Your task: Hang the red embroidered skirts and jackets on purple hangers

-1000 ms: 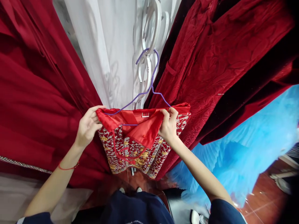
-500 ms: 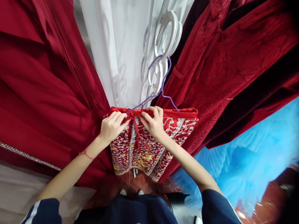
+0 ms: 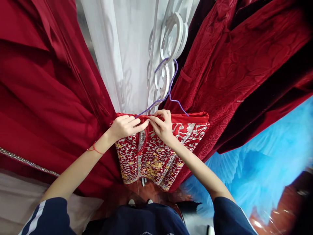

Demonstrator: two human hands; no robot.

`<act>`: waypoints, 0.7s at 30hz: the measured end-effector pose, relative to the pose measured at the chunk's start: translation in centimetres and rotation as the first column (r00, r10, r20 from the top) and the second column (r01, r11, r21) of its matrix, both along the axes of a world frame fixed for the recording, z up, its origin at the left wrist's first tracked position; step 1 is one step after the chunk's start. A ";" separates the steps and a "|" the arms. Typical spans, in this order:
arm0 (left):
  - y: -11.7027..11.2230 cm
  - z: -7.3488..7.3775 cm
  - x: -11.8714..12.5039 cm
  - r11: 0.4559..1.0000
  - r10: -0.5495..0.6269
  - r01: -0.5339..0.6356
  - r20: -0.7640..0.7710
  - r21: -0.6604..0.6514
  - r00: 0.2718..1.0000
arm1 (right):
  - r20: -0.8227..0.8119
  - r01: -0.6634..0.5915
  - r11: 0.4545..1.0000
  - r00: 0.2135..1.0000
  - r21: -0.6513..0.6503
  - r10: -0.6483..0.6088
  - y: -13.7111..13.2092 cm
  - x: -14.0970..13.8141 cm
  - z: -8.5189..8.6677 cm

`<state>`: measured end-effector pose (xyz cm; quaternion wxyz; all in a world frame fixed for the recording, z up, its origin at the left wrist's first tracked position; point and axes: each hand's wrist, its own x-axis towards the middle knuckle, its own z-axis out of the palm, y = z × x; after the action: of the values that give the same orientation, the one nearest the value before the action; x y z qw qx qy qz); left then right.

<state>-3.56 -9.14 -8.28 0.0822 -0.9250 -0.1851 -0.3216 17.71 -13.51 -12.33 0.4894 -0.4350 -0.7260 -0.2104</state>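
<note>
A red skirt (image 3: pixel 156 164) with silver and gold embroidery hangs in front of me, its plain red waistband (image 3: pixel 189 118) at the top. Behind the waistband rises a purple hanger (image 3: pixel 169 95), hooked on a white ornamental frame (image 3: pixel 179 36). My left hand (image 3: pixel 126 126) is closed in a pinch near the middle of the waistband. Right beside it, my right hand (image 3: pixel 164 127) pinches the same spot, and the fingertips of both nearly meet. A thin red drawstring (image 3: pixel 144 143) hangs in a loop below the fingers; its upper part is hidden by them.
Dark red garments hang at left (image 3: pixel 61 81) and right (image 3: pixel 220 75). White drapery (image 3: pixel 134 49) is between them. A fluffy blue dress (image 3: pixel 256 173) spreads at lower right, and pale fabric (image 3: pixel 24 202) lies at lower left. Reddish floor (image 3: pixel 163 197) shows below.
My left hand has moved right along the waistband to meet my right hand. The drawstring's hanging ends have been drawn up into a loop. My right hand has barely moved.
</note>
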 end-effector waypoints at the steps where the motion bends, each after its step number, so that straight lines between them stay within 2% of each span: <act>1: 0.2 0.1 0.1 0.999 -0.032 0.031 -0.038 -0.022 0.999 | 0.006 -0.006 1.000 1.000 -0.001 0.006 0.0 0.1 0.1; 3: 0.2 0.3 0.3 0.994 -0.084 0.079 -0.068 -0.077 0.994 | 0.013 -0.012 1.000 1.000 0.000 0.012 0.0 0.2 0.2; 5: -0.1 0.5 0.7 0.988 -0.109 0.104 -0.035 -0.115 0.993 | 0.016 -0.004 1.000 1.000 -0.004 0.004 0.0 0.2 0.3; 7: -0.5 1.0 1.2 0.982 -0.097 0.109 0.079 -0.156 0.992 | 0.022 0.005 1.000 1.000 -0.009 -0.004 0.1 0.2 0.4; 9: -0.5 1.9 1.7 0.953 -0.024 0.110 0.293 -0.282 0.956 | 0.031 0.000 1.000 1.000 -0.004 0.000 0.3 0.1 0.5; 10: -0.2 2.5 1.9 0.912 0.038 0.136 0.409 -0.387 0.912 | 0.034 -0.007 1.000 0.999 0.005 0.007 0.4 0.1 0.5; 11: 0.4 3.1 2.0 0.845 0.110 0.188 0.507 -0.500 0.855 | 0.035 -0.011 1.000 0.999 0.013 0.011 0.5 0.1 0.5; 13: 2.2 4.2 2.2 0.665 0.234 0.341 0.619 -0.664 0.750 | 0.032 -0.010 1.000 0.999 0.017 0.010 0.7 0.1 0.5; 15: 4.1 4.6 2.2 0.514 0.291 0.453 0.645 -0.728 0.707 | 0.027 0.000 1.000 1.000 0.000 0.000 0.7 0.1 0.5; 16: 4.9 4.4 2.2 0.477 0.313 0.466 0.639 -0.745 0.702 | 0.026 0.005 1.000 1.000 -0.011 -0.004 0.7 0.1 0.4; 18: 5.5 3.8 2.0 0.474 0.335 0.413 0.593 -0.778 0.732 | 0.032 0.006 1.000 0.999 -0.017 -0.005 0.7 0.0 0.2; 19: 5.3 3.5 1.9 0.500 0.322 0.362 0.556 -0.787 0.766 | 0.035 0.004 1.000 0.999 -0.009 -0.004 0.6 -0.1 0.1; 21: 3.6 3.3 1.6 0.589 0.228 0.270 0.477 -0.762 0.849 | 0.029 0.002 1.000 1.000 0.014 -0.002 0.4 -0.4 -0.2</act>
<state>-1.92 -5.50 -5.02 -0.4042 -0.7354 -0.3139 -0.4441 17.35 -13.06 -12.53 0.4814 -0.4292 -0.7312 -0.2223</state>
